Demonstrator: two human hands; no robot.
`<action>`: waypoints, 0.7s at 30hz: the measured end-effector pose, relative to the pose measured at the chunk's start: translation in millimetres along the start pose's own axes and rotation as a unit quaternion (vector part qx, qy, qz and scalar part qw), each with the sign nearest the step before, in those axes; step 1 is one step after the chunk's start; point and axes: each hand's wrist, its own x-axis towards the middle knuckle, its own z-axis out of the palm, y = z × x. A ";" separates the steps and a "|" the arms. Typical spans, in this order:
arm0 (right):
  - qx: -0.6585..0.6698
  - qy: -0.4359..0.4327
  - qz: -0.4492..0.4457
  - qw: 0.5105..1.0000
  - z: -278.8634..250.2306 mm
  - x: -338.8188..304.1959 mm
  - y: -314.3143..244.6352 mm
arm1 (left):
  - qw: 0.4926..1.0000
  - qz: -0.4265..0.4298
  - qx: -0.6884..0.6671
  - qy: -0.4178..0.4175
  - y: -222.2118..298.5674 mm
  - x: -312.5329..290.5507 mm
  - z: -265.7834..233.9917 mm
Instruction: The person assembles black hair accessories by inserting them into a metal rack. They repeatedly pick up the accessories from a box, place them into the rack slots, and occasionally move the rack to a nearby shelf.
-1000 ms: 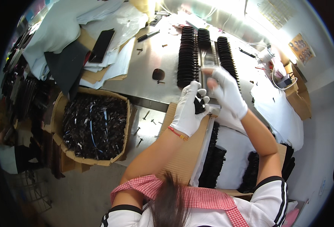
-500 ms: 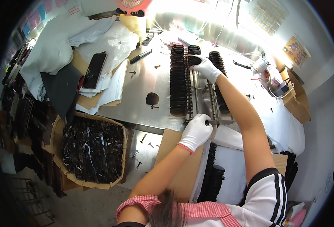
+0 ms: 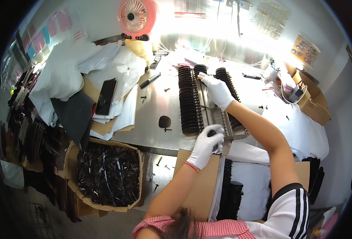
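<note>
My left hand (image 3: pixel 208 145), in a white glove, is closed around a small dark lens-like piece (image 3: pixel 212 133) at the near end of the metal rack. Farther off, my gloved right hand (image 3: pixel 218 91) reaches over the metal rack (image 3: pixel 212 113); its fingertips pinch at the nearest dark lens (image 3: pixel 200 70) of the short middle row. A long row of dark lenses (image 3: pixel 188 105) stands upright on the left side of the rack. Another dark row (image 3: pixel 222 75) runs along its right side, partly hidden by my right hand and forearm.
One loose dark lens (image 3: pixel 164 121) lies on the metal table left of the rack, near small brown clips (image 3: pixel 143 98) and a black marker (image 3: pixel 150 80). A phone (image 3: pixel 106 96) rests on papers. A carton of dark pieces (image 3: pixel 141 175) stands near left. A pink fan (image 3: pixel 137 18) is behind.
The view has tilted up, showing more of the fan. My left hand has turned, exposing the dark piece in it. My right fingertips stay by the middle row, the lens there now more upright.
</note>
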 end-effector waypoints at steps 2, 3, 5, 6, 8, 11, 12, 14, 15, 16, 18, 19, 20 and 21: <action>0.175 -0.005 0.068 0.982 -35.9 -17.0 -14.5 | 0.976 0.040 -0.211 0.024 2.8 -1.9 11.5; 0.211 -0.042 0.088 0.973 -54.4 -29.9 -23.8 | 0.955 0.054 -0.288 0.036 3.4 -0.9 17.5; 0.306 -0.161 0.074 0.935 -88.1 -55.3 -38.7 | 0.936 0.086 -0.340 0.035 4.3 3.7 25.6; 0.233 -0.169 -0.026 0.957 -96.0 -63.1 -44.6 | 0.952 0.098 -0.284 0.048 6.0 8.2 26.8; 0.148 -0.182 -0.149 0.961 -105.7 -76.9 -45.6 | 0.970 0.083 -0.223 0.038 5.5 13.9 29.1; 0.231 -0.131 -0.061 0.962 -93.0 -65.8 -10.6 | 0.966 0.017 -0.235 0.109 -0.6 13.2 26.3; 0.301 -0.110 0.041 0.946 -80.3 -61.1 0.0 | 0.978 0.018 -0.160 0.129 -3.7 13.9 26.3; 0.321 -0.112 0.241 0.909 -38.4 -32.2 23.5 | 0.992 0.050 0.030 0.109 -10.2 11.6 21.9; 0.363 -0.106 0.302 0.875 -18.8 -18.7 34.6 | 0.993 0.060 0.048 0.094 -16.2 9.5 21.8; 0.375 -0.123 0.317 0.862 -3.0 -7.8 47.2 | 0.986 0.079 0.112 0.090 -21.3 11.0 21.1; 0.395 -0.128 0.330 0.848 30.2 16.3 66.4 | 0.955 0.127 0.252 0.086 -31.5 13.3 17.6; 0.388 -0.117 0.337 0.850 46.1 28.6 71.7 | 0.946 0.109 0.291 0.092 -36.0 13.5 15.4; 0.346 -0.082 0.322 0.878 61.7 39.6 72.4 | 0.918 0.162 0.350 0.096 -39.6 14.0 12.8; 0.325 -0.081 0.325 0.884 68.7 45.2 77.0 | 0.870 0.205 0.436 0.110 -42.8 13.2 10.1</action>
